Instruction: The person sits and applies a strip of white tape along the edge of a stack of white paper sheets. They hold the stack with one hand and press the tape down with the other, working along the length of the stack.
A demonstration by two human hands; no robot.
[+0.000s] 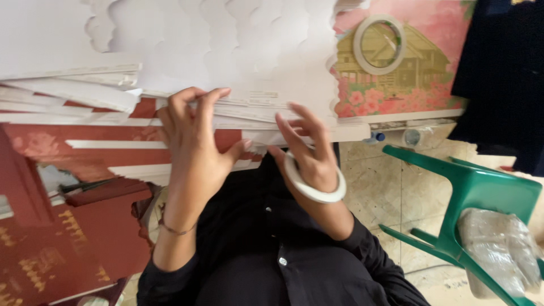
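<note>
Both hands are up on the white die-cut card sheet (243, 51), the big one with scalloped edges that fills the upper middle of the view. The left hand (195, 153) has its fingers spread, fingertips pressing on the sheet's lower edge and the thumb (238, 150) hooked out underneath it; nothing is closed in that palm. The right hand (311, 156) sits just beside it along the same edge, fingers fanned open and resting on the card, and a white tape roll (314, 184) is worn round it like a bangle, the ring sitting over the back of the hand near the wrist. So neither hand is pinching shut; both lie open against the sheet.

Left of the sheet, more white card strips (73, 90) lie stacked and slanted, touching its edge. Below and left of it, red printed panels with gold trim (45, 243) are piled up. Right of the sheet, touching its scalloped border, is a printed picture of a house with pink flowers (419, 73), and a second tape roll (378, 44) lies flat on that picture. Further right of the sheet and lower down stands a green plastic chair (481, 192) with a clear plastic-wrapped bundle (501, 252) against it. Under the sheet, between the two forearms, is the person's black buttoned shirt (272, 249), and a thin bracelet (175, 229) circles the left wrist
</note>
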